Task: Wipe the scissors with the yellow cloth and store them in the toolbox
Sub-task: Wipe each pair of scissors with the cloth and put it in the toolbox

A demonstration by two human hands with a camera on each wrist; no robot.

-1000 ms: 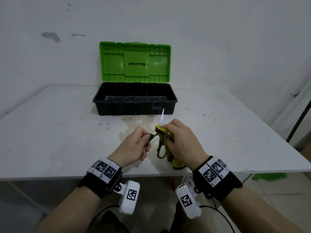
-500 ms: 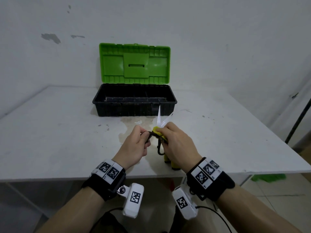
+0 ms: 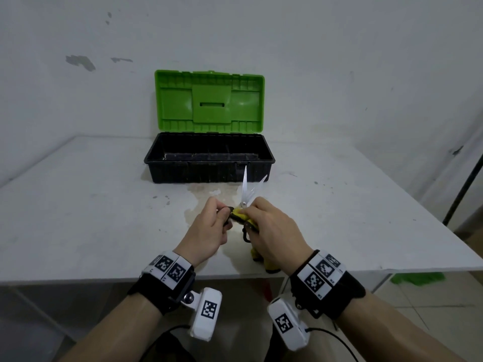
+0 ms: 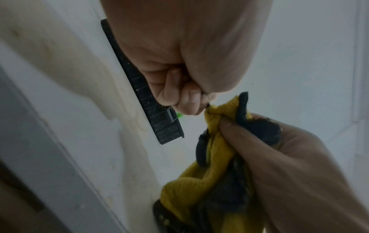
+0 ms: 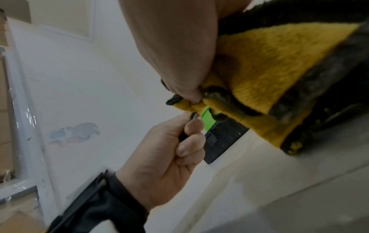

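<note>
The scissors [image 3: 247,190] sit just in front of the open toolbox [image 3: 209,167], blades splayed and pointing at it. The left hand [image 3: 209,228] pinches one handle loop, and the right hand [image 3: 271,231] clamps the yellow cloth [image 3: 241,214] round the pivot — so the wipe probably runs away from both hands, toward the tips.

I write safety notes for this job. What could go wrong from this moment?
1. The scissors' blades stand open, points up and bare; the right hand wiping with the yellow cloth near the pivot could slide onto an edge.
2. The left hand only pinches one handle loop; the scissors might twist or drop.
</note>
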